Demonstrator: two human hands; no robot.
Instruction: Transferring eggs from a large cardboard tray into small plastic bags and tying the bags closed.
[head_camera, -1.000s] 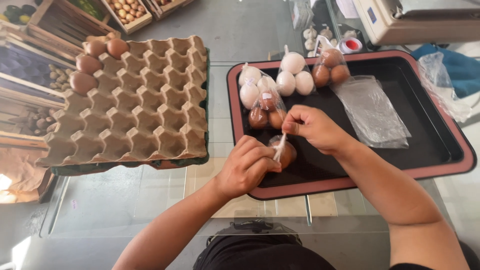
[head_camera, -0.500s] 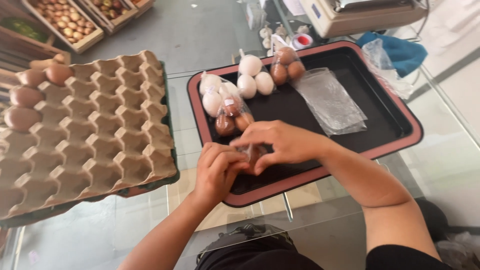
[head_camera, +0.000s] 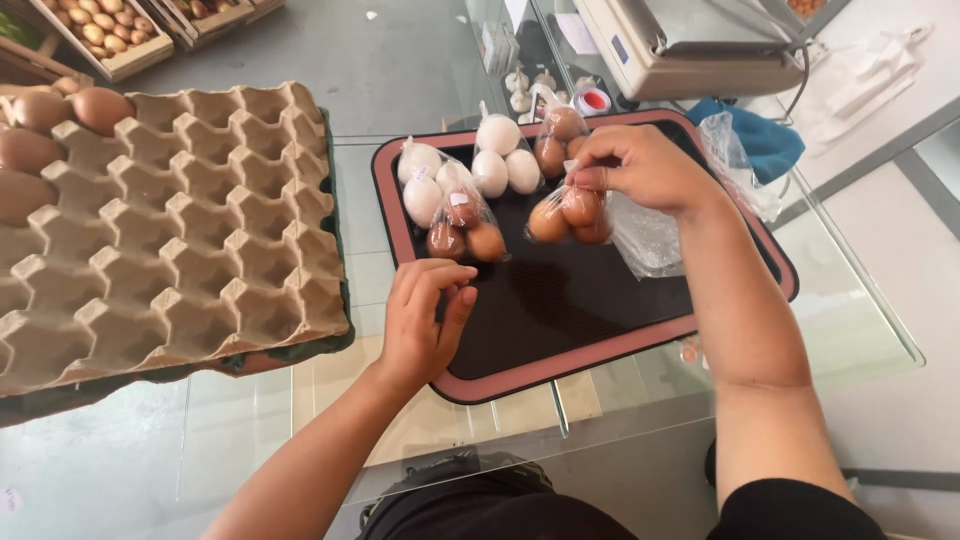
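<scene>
- Our right hand (head_camera: 645, 168) pinches the knotted top of a clear bag of brown eggs (head_camera: 572, 215), which hangs just over the black tray (head_camera: 560, 300) — we keep that pinch firm and the bag upright.
- Our left hand (head_camera: 425, 320) is empty, fingers loosely curled at the tray's near rim (free to steady it).
- We should lower the bag gently beside the other egg bags (head_camera: 460, 200) — no bumping shells.
- The cardboard egg flat (head_camera: 180, 240) sits well apart on the left.
</scene>
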